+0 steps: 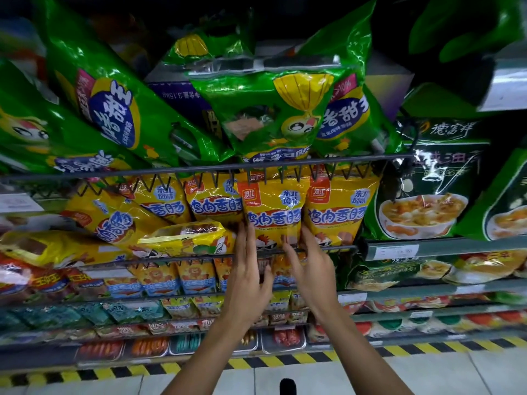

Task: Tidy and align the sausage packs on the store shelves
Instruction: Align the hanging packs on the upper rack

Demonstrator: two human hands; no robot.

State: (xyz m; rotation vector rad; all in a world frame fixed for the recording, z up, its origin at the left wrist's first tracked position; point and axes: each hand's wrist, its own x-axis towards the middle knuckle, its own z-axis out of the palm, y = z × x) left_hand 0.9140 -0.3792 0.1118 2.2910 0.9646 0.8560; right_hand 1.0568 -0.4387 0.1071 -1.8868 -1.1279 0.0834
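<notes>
Yellow sausage packs stand in a row behind a wire rail (176, 256) on the middle shelf. One upright yellow pack (272, 206) sits between my hands. My left hand (248, 269) reaches up with straight fingers touching that pack's lower left edge. My right hand (309, 260) touches its lower right edge, fingers also extended. To the left, a yellow pack (185, 236) lies on its side and another yellow pack (114, 220) leans tilted. Green sausage packs (273, 115) crowd the shelf above, several leaning.
Dark green soup packs (422, 195) fill the shelf at right above a price-tag rail (396, 252). Lower shelves hold small snack and sausage packs (159, 280). A yellow-black hazard strip (285, 360) runs along the shelf base over a tiled floor.
</notes>
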